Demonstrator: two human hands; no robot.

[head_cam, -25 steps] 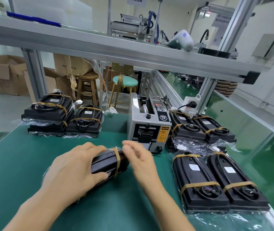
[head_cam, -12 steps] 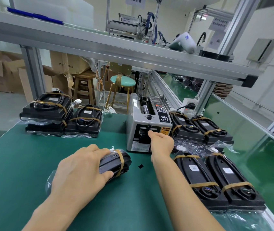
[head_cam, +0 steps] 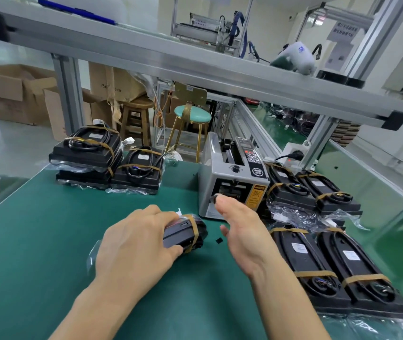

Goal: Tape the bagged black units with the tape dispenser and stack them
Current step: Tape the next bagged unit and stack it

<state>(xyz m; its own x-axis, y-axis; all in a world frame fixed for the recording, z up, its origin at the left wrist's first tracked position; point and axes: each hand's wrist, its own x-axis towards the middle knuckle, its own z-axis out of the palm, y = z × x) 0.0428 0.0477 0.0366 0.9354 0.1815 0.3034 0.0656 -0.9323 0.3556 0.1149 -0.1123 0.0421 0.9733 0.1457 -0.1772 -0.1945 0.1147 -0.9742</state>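
Left hand (head_cam: 134, 249) hides most of the bagged unit (head_cam: 185, 233). Lower right, bag edges (head_cam: 367, 327) run off frame. Shelf signs (head_cam: 345, 30) unreadable.

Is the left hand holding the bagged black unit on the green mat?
Yes, the left hand grips the bagged black unit, which lies on the green mat.

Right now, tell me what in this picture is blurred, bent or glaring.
Head view: wide-angle lens bows the shelf beam and table edges; the right hand is slightly motion-smeared near the tape dispenser; soft glare glints on clear bags; the background room is washed bright and soft.
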